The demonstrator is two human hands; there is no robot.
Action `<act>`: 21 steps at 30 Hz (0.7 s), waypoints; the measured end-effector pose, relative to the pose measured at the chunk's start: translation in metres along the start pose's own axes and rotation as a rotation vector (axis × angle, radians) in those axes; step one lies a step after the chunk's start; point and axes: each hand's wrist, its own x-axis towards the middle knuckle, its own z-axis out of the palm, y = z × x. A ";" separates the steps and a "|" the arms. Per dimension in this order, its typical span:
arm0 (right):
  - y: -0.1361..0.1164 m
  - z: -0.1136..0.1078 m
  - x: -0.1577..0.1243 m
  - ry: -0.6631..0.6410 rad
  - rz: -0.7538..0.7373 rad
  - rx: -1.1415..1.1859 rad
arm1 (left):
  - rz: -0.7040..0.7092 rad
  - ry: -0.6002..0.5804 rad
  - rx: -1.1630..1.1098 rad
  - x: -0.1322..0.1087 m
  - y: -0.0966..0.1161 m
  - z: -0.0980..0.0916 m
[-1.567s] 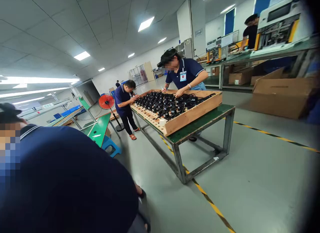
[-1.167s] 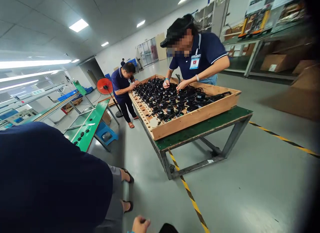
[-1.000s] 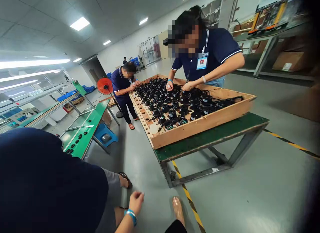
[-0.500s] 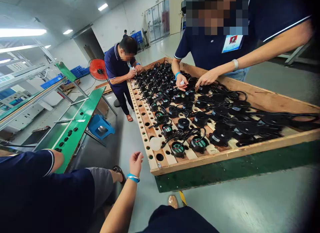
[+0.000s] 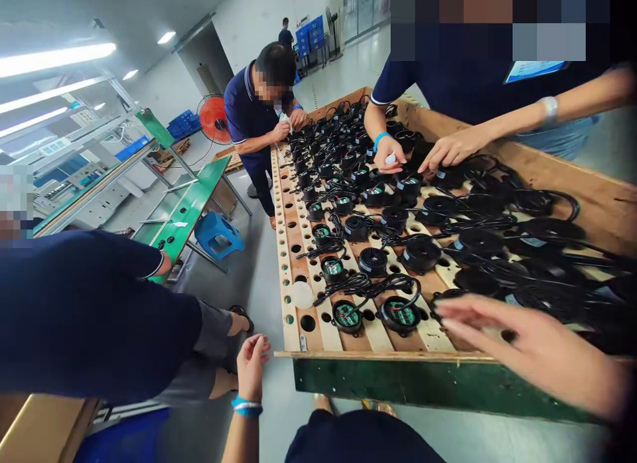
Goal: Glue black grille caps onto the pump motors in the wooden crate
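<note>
My left hand (image 5: 253, 365) hangs in the air left of the wooden tray's near corner, its fingers loosely curled, with nothing visible in them. Over the tray's near right side reaches my right hand (image 5: 530, 350), slightly blurred, fingers stretched out and thumb apart. Its fingertips are by a black round unit (image 5: 450, 295) that they partly cover; contact is unclear. Close by sit an open unit with a green circuit board (image 5: 399, 315) and another open unit (image 5: 347, 315), with black cables (image 5: 355, 285) lying behind them. A whitish round cap (image 5: 302, 295) lies near the tray's left edge.
The wooden tray (image 5: 378, 357) has holed strips and many black units. Across it, a co-worker's hand (image 5: 389, 154) holds a small white item. Another co-worker (image 5: 261, 111) stands at the far left side. A person (image 5: 99, 310) works at a green bench (image 5: 206, 184) beside a blue stool (image 5: 219, 234).
My right hand has come into view over the tray's near right side. My left hand sits lower and further left in the picture. The view has shifted closer to the tray.
</note>
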 end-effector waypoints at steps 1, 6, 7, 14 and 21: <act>-0.005 -0.002 0.018 -0.066 -0.019 -0.010 | 0.000 0.007 -0.002 -0.004 -0.001 -0.004; -0.038 0.016 0.064 -0.398 -0.184 -0.164 | -0.008 0.011 0.031 -0.012 -0.007 -0.029; -0.042 0.022 0.067 -0.443 -0.213 -0.172 | -0.006 0.001 0.045 -0.011 -0.006 -0.035; -0.030 0.047 0.084 -0.197 -0.134 -0.206 | 0.096 -0.158 0.239 0.017 0.035 -0.060; -0.024 0.037 0.072 -0.267 -0.180 -0.091 | 0.262 -0.217 0.317 0.009 0.057 -0.028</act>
